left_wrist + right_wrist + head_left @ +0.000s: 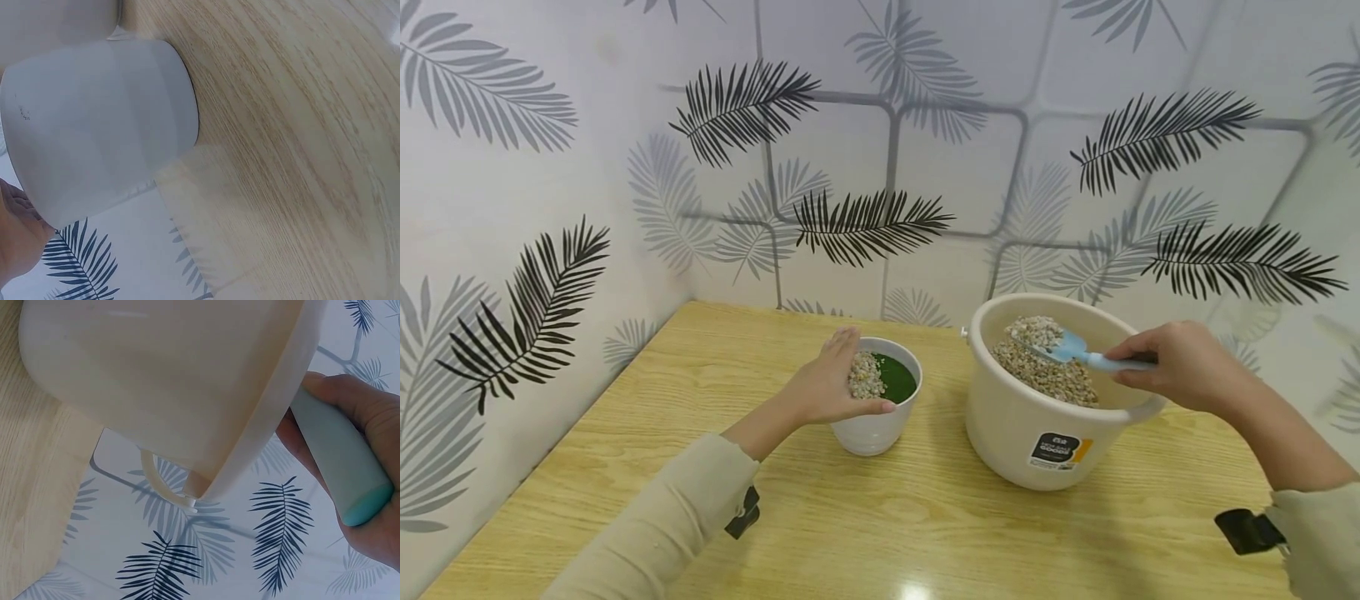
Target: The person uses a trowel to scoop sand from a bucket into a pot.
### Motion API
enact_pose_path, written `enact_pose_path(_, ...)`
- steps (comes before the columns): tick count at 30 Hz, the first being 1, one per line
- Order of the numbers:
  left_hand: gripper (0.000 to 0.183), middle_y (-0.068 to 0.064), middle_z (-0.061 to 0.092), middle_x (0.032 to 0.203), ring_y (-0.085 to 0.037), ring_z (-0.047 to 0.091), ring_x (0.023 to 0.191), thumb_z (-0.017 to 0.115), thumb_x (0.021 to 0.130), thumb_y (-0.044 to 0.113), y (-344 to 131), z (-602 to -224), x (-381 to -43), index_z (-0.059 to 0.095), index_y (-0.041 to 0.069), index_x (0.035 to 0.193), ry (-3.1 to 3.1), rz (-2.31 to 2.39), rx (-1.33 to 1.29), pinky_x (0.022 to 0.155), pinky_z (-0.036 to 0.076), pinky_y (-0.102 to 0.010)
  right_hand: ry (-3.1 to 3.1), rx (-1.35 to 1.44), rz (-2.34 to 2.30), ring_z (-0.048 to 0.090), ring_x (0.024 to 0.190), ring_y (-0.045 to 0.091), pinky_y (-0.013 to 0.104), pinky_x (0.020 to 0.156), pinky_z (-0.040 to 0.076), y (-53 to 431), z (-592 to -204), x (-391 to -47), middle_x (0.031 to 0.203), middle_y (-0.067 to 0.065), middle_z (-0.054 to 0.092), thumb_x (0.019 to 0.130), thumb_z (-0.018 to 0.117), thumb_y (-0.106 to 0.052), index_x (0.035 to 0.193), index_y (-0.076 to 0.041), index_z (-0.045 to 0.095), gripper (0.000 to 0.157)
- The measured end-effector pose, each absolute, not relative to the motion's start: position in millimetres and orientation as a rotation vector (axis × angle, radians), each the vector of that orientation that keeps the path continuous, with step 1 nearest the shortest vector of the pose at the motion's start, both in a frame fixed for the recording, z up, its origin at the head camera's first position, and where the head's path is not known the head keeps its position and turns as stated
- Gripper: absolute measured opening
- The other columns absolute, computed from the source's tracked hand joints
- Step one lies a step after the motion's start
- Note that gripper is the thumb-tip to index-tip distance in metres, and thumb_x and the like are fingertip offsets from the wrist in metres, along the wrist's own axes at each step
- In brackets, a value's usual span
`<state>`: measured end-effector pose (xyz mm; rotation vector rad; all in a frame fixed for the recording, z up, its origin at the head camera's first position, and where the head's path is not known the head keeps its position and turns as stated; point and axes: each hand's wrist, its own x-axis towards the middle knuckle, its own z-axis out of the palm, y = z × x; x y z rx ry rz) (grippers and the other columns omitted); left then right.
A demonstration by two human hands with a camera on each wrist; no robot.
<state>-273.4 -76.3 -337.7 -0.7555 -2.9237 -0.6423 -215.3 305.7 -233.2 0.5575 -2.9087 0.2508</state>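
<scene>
My left hand [831,385] rests along the left rim of a small white pot [868,435], its thumb stretched over the near side and its straight fingers along the far side. Inside the pot, pale gravel [867,377] lies beside a dark green surface [897,381]. Over at the right, my right hand [1176,367] grips the handle of a light blue hand shovel [1067,346]. The shovel's blade bears a heap of gravel and is inside the rim of a large cream bucket [1030,446]. More tan gravel [1075,385] fills part of that bucket.
Pot and bucket stand apart on a light wood table [880,533]. Behind them rises a wall [947,275] with a leaf pattern, and it continues along the left. The bucket's handle [162,481] hangs down outside its rim.
</scene>
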Motion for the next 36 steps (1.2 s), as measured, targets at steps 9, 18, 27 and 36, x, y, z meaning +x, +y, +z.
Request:
enact_pose_path(9, 0.110, -0.017, 0.005, 0.152, -0.032, 0.005, 0.140, 0.061, 0.073, 0.061, -84, -340, -273, 0.003, 0.000, 0.144, -2.895, -0.618, -0.788, 0.113, 0.017, -0.048, -2.915, 0.519, 0.260, 0.057, 0.064, 0.004, 0.021, 0.050, 0.040, 305, -230, -213, 0.083, 0.011, 0.071, 0.075, 0.071, -0.013, 0.094, -0.004, 0.072, 0.021)
enact_pose_path(18, 0.112, -0.018, 0.006, 0.151, -0.032, 0.006, 0.140, 0.061, 0.071, 0.063, -90, -343, -274, 0.005, -0.002, 0.144, -2.918, -0.581, -0.756, 0.113, 0.018, -0.047, -2.925, 0.493, 0.292, 0.052, 0.059, 0.002, 0.021, 0.048, 0.038, 304, -227, -210, 0.081, 0.010, 0.071, 0.076, 0.070, -0.013, 0.095, -0.003, 0.071, 0.022)
enact_pose_path(27, 0.123, -0.018, 0.006, 0.152, -0.032, 0.006, 0.140, 0.049, 0.063, 0.081, -96, -348, -277, 0.007, -0.002, 0.144, -2.918, -0.629, -0.746, 0.111, 0.020, -0.052, -2.892, 0.508, 0.275, 0.051, 0.058, 0.000, 0.020, 0.049, 0.039, 302, -223, -208, 0.079, 0.008, 0.071, 0.075, 0.070, -0.011, 0.093, -0.005, 0.072, 0.019)
enact_pose_path(36, 0.115, -0.018, 0.006, 0.151, -0.032, 0.005, 0.140, 0.058, 0.070, 0.068, -99, -350, -279, 0.006, -0.002, 0.144, -2.936, -0.591, -0.710, 0.110, 0.022, -0.051, -2.862, 0.524, 0.260, 0.053, 0.060, -0.001, 0.020, 0.050, 0.041, 300, -222, -207, 0.080, 0.008, 0.071, 0.074, 0.072, -0.012, 0.091, -0.006, 0.073, 0.018)
